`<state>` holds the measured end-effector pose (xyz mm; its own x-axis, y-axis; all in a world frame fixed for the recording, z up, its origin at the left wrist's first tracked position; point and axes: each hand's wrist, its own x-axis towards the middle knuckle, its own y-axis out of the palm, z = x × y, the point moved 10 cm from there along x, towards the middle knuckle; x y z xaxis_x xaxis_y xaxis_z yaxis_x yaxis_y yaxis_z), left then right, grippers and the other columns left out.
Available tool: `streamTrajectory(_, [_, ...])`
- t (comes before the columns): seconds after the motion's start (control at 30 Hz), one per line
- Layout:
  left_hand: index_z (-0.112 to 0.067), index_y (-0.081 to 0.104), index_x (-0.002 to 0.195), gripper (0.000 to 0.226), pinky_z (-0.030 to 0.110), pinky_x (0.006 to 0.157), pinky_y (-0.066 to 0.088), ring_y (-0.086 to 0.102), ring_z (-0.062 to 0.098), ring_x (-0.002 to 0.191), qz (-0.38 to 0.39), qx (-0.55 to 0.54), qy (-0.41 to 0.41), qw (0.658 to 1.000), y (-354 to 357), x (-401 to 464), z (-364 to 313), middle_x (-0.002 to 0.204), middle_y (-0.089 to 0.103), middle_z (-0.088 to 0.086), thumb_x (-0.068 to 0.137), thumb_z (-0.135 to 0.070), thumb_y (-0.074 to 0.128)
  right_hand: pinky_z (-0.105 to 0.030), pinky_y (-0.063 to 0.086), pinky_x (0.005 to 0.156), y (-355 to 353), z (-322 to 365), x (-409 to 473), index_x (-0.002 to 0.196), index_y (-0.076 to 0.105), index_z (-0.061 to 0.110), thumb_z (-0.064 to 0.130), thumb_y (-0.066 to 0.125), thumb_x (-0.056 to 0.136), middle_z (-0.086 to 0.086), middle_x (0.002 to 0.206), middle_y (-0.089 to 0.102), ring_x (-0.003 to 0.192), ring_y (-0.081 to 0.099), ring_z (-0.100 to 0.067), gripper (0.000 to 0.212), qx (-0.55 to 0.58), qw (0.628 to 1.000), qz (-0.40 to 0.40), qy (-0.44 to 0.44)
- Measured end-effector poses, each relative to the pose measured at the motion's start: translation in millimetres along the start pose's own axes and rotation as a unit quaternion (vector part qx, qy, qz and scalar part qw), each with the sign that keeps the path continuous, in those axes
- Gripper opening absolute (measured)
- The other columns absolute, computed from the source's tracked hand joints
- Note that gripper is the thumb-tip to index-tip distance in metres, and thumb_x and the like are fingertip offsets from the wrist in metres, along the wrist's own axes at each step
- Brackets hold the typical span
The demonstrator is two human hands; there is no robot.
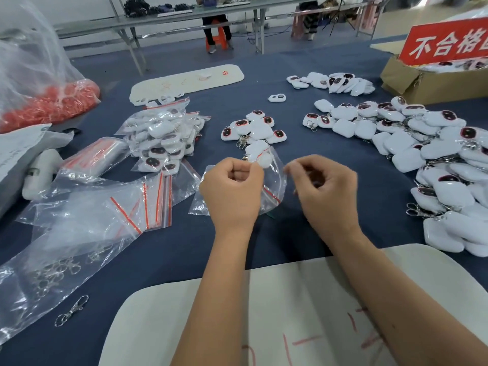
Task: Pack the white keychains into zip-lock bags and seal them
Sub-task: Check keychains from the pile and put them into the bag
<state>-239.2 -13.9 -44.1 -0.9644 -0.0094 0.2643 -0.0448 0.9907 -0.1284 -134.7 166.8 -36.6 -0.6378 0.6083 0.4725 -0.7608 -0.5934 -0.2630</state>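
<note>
My left hand (232,191) holds a white keychain (260,154) by its near end, at the mouth of a clear zip-lock bag (274,180) with a red seal strip. My right hand (327,188) pinches the bag's right edge with curled fingers. Just beyond lies a small cluster of loose white keychains (250,128). A stack of bagged keychains (163,136) sits to the left. Empty zip-lock bags (148,204) lie left of my left hand.
A big heap of white keychains (422,154) fills the right side, a smaller one (332,81) lies further back. A cardboard box (422,80) with a red sign stands at the back right. A bag of red rings (50,101), a bag of metal clasps (55,273) and a loose clasp (71,310) lie left.
</note>
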Motion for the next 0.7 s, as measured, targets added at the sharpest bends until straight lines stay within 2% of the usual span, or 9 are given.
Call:
streamTrajectory(0.1, [-0.010, 0.068, 0.071, 0.015, 0.047, 0.063, 0.061, 0.060, 0.020, 0.056, 0.031, 0.012, -0.018, 0.999, 11.0, -1.4, 5.3, 0.059, 0.065, 0.004, 0.085, -0.014, 0.071, -0.036, 0.041, 0.082, -42.9, -7.8, 9.9, 0.098, 0.075, 0.016, 0.018, 0.066, 0.094, -0.004, 0.096, 0.075, 0.100, 0.061, -0.031, 0.010, -0.241, 0.962, -0.127, 0.008])
streamTrajectory(0.17, [-0.001, 0.066, 0.075, 0.023, 0.040, 0.055, 0.058, 0.057, 0.017, 0.053, 0.093, -0.018, -0.040, 0.995, 30.2, -8.0, 9.5, 0.058, 0.063, 0.006, 0.093, -0.015, 0.067, -0.045, 0.036, 0.098, -59.2, -26.3, 20.7, 0.120, 0.072, 0.018, 0.020, 0.070, 0.089, -0.010, 0.128, 0.065, 0.129, 0.046, -0.038, 0.031, -0.373, 0.919, -0.114, 0.054])
streamTrajectory(0.27, [0.004, 0.064, 0.080, 0.030, 0.027, 0.045, 0.048, 0.055, 0.015, 0.046, 0.201, -0.038, -0.068, 0.976, 62.1, -24.8, 14.0, 0.057, 0.060, 0.003, 0.099, -0.019, 0.064, -0.057, 0.019, 0.120, -73.2, -64.0, 29.3, 0.148, 0.053, 0.021, 0.029, 0.066, 0.093, -0.019, 0.163, 0.030, 0.154, 0.015, -0.043, 0.057, -0.459, 0.871, -0.023, 0.174])
streamTrajectory(0.33, [-0.009, 0.067, 0.077, 0.021, 0.024, 0.044, 0.049, 0.061, 0.014, 0.051, 0.259, 0.005, -0.040, 0.965, 77.6, -35.6, 11.8, 0.061, 0.062, -0.002, 0.096, -0.017, 0.068, -0.057, 0.012, 0.124, -67.8, -83.0, 26.9, 0.156, 0.041, 0.023, 0.033, 0.053, 0.100, -0.020, 0.169, 0.020, 0.155, 0.008, -0.047, 0.058, -0.473, 0.851, 0.036, 0.225])
streamTrajectory(0.4, [-0.016, 0.067, 0.077, 0.018, 0.018, 0.046, 0.049, 0.065, 0.013, 0.056, 0.284, 0.019, -0.018, 0.958, 86.5, -42.6, 9.6, 0.063, 0.063, -0.006, 0.094, -0.013, 0.070, -0.056, 0.020, 0.120, -60.3, -83.9, 26.3, 0.157, 0.040, 0.024, 0.030, 0.049, 0.101, -0.021, 0.165, 0.029, 0.149, 0.019, -0.050, 0.057, -0.468, 0.858, 0.048, 0.206])
streamTrajectory(0.5, [-0.015, 0.068, 0.078, 0.017, 0.017, 0.046, 0.049, 0.068, 0.013, 0.056, 0.258, 0.020, -0.024, 0.966, 85.3, -41.5, 12.0, 0.063, 0.064, -0.008, 0.093, -0.008, 0.067, -0.052, 0.028, 0.114, -72.0, -73.3, 29.0, 0.151, 0.049, 0.020, 0.026, 0.063, 0.094, -0.022, 0.151, 0.038, 0.137, 0.031, -0.046, 0.059, -0.426, 0.885, -0.024, 0.186])
streamTrajectory(0.57, [-0.015, 0.069, 0.079, 0.017, 0.026, 0.047, 0.055, 0.070, 0.012, 0.055, 0.225, 0.025, -0.039, 0.973, 79.8, -37.4, 16.9, 0.060, 0.064, -0.010, 0.092, -0.006, 0.065, -0.052, 0.025, 0.118, -80.6, -75.5, 30.5, 0.150, 0.048, 0.018, 0.027, 0.065, 0.092, -0.025, 0.157, 0.028, 0.145, 0.024, -0.047, 0.062, -0.421, 0.883, -0.041, 0.203])
streamTrajectory(0.63, [-0.014, 0.070, 0.080, 0.016, 0.033, 0.054, 0.061, 0.070, 0.011, 0.054, 0.206, 0.025, -0.050, 0.977, 75.3, -34.7, 20.2, 0.059, 0.064, -0.011, 0.091, -0.004, 0.064, -0.052, 0.017, 0.125, -75.9, -85.9, 31.7, 0.157, 0.039, 0.022, 0.032, 0.058, 0.098, -0.026, 0.169, 0.010, 0.156, 0.008, -0.045, 0.063, -0.427, 0.876, 0.005, 0.226])
streamTrajectory(0.7, [-0.014, 0.070, 0.081, 0.016, 0.033, 0.056, 0.062, 0.070, 0.011, 0.054, 0.202, 0.022, -0.054, 0.978, 73.6, -33.8, 20.9, 0.062, 0.063, -0.009, 0.091, -0.003, 0.063, -0.052, 0.016, 0.125, -72.4, -90.7, 32.5, 0.160, 0.036, 0.024, 0.035, 0.053, 0.101, -0.024, 0.171, 0.007, 0.157, 0.008, -0.043, 0.062, -0.435, 0.871, 0.026, 0.227])
